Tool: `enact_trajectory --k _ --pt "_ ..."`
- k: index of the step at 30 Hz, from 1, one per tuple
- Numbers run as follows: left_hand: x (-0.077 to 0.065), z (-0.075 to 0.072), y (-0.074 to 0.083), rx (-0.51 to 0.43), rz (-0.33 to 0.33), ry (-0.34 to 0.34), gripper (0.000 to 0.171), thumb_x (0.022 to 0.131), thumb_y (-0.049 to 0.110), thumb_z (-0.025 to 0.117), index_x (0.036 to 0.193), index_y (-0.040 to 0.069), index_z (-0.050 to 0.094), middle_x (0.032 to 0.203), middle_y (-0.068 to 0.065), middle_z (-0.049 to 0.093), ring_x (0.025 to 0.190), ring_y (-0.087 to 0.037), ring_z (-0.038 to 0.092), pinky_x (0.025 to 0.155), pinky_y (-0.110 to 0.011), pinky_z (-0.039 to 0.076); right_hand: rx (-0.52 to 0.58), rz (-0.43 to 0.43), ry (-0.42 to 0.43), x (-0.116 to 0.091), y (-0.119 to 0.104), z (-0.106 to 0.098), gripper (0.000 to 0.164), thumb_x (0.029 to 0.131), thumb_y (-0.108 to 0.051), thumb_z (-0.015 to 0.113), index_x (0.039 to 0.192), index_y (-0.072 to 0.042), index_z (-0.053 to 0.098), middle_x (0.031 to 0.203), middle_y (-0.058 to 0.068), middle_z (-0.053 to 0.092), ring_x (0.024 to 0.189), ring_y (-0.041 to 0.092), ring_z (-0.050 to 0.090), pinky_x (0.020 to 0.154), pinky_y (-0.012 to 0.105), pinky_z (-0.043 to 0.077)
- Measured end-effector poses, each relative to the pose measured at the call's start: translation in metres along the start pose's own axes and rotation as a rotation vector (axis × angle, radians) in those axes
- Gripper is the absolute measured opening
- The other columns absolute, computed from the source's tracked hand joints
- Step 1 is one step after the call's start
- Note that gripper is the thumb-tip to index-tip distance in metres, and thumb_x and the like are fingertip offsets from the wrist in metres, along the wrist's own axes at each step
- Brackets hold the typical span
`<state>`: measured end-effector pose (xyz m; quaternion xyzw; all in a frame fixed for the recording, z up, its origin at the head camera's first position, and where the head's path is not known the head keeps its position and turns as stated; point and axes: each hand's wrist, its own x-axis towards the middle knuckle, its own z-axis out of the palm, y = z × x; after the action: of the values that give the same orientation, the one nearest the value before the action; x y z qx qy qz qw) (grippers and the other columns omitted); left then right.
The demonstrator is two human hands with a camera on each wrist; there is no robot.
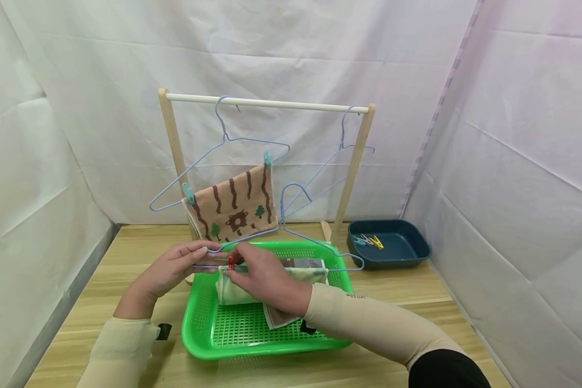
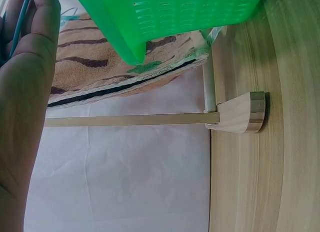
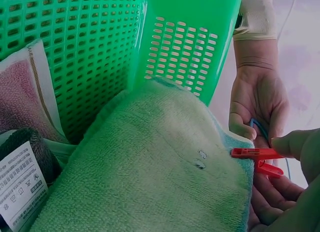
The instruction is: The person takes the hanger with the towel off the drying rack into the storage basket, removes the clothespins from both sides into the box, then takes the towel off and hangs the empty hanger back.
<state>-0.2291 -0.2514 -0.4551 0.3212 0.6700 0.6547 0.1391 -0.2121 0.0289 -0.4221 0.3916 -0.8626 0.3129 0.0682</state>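
Observation:
In the head view my left hand (image 1: 172, 267) grips the left end of a blue wire hanger (image 1: 296, 233) over the basket. A pale green towel (image 1: 235, 291) is folded over the hanger's bottom bar. My right hand (image 1: 267, 277) pinches a red clothespin (image 1: 230, 263) at the towel's left corner. Close up in the right wrist view, the red clothespin (image 3: 255, 153) sits at the edge of the green towel (image 3: 160, 157), its tail between thumb and fingers. Blue wire passes through the left hand (image 3: 257, 99) there.
A green basket (image 1: 201, 350) under the hands holds another towel (image 1: 276, 318). Behind it stands a rack (image 1: 271, 102) with a brown patterned towel (image 1: 237, 205) clipped to one hanger, and another hanger (image 1: 341, 145). At right, a dark blue tub (image 1: 397, 250) holds several clothespins (image 1: 375, 242).

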Motion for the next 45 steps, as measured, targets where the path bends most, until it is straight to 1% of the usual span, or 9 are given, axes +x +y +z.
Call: enact_trajectory --k 8,13,16,18,21,24,28,36,45 --pt "0.001 0.001 0.002 -0.002 -0.001 0.009 0.041 0.122 0.008 0.032 0.151 -0.012 0.054 0.144 -0.003 0.073 0.132 -0.02 0.071 0.105 -0.036 0.062 0.02 -0.074 0.035 0.0 0.001 -0.001 0.019 0.108 -0.021 0.077 0.12 -0.014 0.064 0.115 -0.004 0.072 0.109 0.01 0.072 0.088 0.015 0.056" --pt "0.0 0.001 0.002 -0.007 0.006 0.006 0.041 0.122 0.007 0.032 0.151 -0.013 0.053 0.144 -0.003 0.073 0.132 -0.019 0.071 0.106 -0.036 0.061 0.019 -0.093 0.039 0.001 0.001 -0.002 0.017 0.107 -0.02 0.078 0.118 -0.013 0.067 0.115 -0.003 0.073 0.11 0.01 0.073 0.09 0.015 0.056" --pt "0.0 0.001 0.002 -0.007 0.003 0.01 0.041 0.122 0.008 0.032 0.151 -0.01 0.055 0.145 -0.003 0.073 0.132 -0.02 0.071 0.106 -0.036 0.061 0.028 -0.093 0.04 0.002 0.001 -0.003 0.015 0.106 -0.019 0.079 0.115 -0.013 0.07 0.114 -0.001 0.074 0.108 0.012 0.074 0.087 0.016 0.056" --pt "0.0 0.002 0.001 -0.005 0.0 0.011 0.041 0.122 0.008 0.032 0.151 -0.009 0.055 0.145 -0.002 0.073 0.132 -0.02 0.071 0.106 -0.036 0.061 0.03 -0.088 0.043 0.002 0.002 -0.003 0.013 0.105 -0.018 0.08 0.112 -0.013 0.071 0.112 -0.002 0.074 0.101 0.011 0.073 0.082 0.017 0.055" --pt "0.001 0.002 0.001 0.002 0.002 0.009 0.041 0.122 0.008 0.032 0.152 -0.009 0.055 0.145 -0.002 0.073 0.131 -0.02 0.071 0.106 -0.036 0.061 0.03 -0.083 0.053 0.004 0.002 -0.004 0.011 0.103 -0.018 0.082 0.108 -0.014 0.073 0.107 -0.003 0.075 0.09 0.007 0.069 0.075 0.016 0.052" --pt "0.001 0.003 0.0 0.002 0.002 0.009 0.041 0.122 0.008 0.032 0.152 -0.009 0.055 0.145 -0.002 0.073 0.131 -0.02 0.071 0.106 -0.036 0.062 0.033 -0.086 0.06 0.004 0.002 -0.005 0.009 0.103 -0.018 0.082 0.105 -0.015 0.073 0.103 -0.005 0.075 0.084 0.001 0.064 0.071 0.015 0.05" --pt "0.001 0.002 0.0 -0.002 0.002 0.011 0.041 0.122 0.008 0.032 0.151 -0.009 0.055 0.146 -0.004 0.073 0.132 -0.021 0.071 0.106 -0.037 0.061 0.056 -0.097 0.076 0.003 0.001 -0.008 0.006 0.104 -0.017 0.08 0.103 -0.015 0.074 0.101 -0.006 0.075 0.084 -0.003 0.064 0.07 0.013 0.049" --pt "0.0 0.001 0.0 0.008 0.002 0.006 0.041 0.122 0.006 0.032 0.152 -0.009 0.055 0.146 -0.004 0.072 0.132 -0.021 0.071 0.106 -0.036 0.061 0.053 -0.116 0.12 0.004 -0.003 -0.016 0.006 0.106 -0.018 0.077 0.104 -0.014 0.074 0.1 -0.005 0.074 0.086 0.003 0.066 0.072 0.017 0.05" --pt "0.002 0.002 0.002 0.036 -0.019 0.014 0.042 0.123 0.01 0.033 0.152 -0.005 0.058 0.147 -0.011 0.071 0.134 -0.024 0.07 0.107 -0.037 0.061 0.066 -0.083 0.121 0.002 -0.002 -0.022 0.006 0.107 -0.019 0.077 0.109 -0.013 0.075 0.102 -0.005 0.075 0.089 0.004 0.069 0.075 0.018 0.054"
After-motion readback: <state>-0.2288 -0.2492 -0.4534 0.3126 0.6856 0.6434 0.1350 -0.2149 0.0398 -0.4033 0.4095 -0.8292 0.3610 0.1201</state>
